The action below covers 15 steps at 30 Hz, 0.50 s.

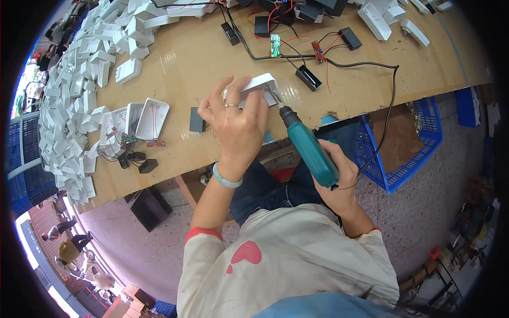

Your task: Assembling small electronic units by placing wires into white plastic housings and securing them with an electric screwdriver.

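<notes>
My right hand (pixel 339 168) is wrapped around a green electric screwdriver (pixel 313 152) with a black collar and a cable at its rear. Its bit reaches inside the right end of a white plastic housing (pixel 268 80) on the table. Over that housing lies my left hand (pixel 236 111), fingers bent, steadying it against the tabletop; the fingers hide much of its inside. Just left of my left hand lies a small black box (pixel 197 120). To the right of the housing rests another black box (pixel 308 78) with wires.
White plastic housings (pixel 79 95) pile up along the table's left side. Open housings (pixel 152 118) with wired boards lie nearer. Green (pixel 275 46) and red circuit boards (pixel 318 51) sit at the back. A black cable (pixel 395 90) hangs past the table edge; a blue crate (pixel 395 180) stands right.
</notes>
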Motion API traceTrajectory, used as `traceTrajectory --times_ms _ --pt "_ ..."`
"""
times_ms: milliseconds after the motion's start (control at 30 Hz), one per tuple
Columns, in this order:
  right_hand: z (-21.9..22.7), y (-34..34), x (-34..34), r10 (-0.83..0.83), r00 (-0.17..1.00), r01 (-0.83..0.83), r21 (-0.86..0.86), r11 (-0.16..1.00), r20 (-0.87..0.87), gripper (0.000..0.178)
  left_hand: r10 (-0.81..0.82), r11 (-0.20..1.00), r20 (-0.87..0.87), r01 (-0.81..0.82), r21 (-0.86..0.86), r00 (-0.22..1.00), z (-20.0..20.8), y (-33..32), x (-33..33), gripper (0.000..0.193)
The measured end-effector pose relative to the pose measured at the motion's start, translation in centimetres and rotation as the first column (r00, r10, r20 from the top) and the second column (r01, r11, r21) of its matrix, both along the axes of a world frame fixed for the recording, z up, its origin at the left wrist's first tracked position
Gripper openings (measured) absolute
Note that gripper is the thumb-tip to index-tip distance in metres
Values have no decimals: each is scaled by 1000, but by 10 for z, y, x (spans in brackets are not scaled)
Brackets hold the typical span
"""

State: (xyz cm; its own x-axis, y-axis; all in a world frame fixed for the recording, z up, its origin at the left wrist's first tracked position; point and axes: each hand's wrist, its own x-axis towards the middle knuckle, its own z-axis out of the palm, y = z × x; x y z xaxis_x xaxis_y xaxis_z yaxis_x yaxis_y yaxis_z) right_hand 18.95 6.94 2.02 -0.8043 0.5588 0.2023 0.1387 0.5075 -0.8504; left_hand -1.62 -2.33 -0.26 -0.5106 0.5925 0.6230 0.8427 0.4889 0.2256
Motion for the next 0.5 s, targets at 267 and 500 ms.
traceTrajectory --times_ms 267,500 --pt "1 1 2 15 999 -17 49 999 39 41 -6 1000 4 6 -12 1000 1 0 1 7" --pt "6 -1 -2 7 999 -11 79 997 50 38 -11 1000 -8 11 -10 1000 -2 0 0 6"
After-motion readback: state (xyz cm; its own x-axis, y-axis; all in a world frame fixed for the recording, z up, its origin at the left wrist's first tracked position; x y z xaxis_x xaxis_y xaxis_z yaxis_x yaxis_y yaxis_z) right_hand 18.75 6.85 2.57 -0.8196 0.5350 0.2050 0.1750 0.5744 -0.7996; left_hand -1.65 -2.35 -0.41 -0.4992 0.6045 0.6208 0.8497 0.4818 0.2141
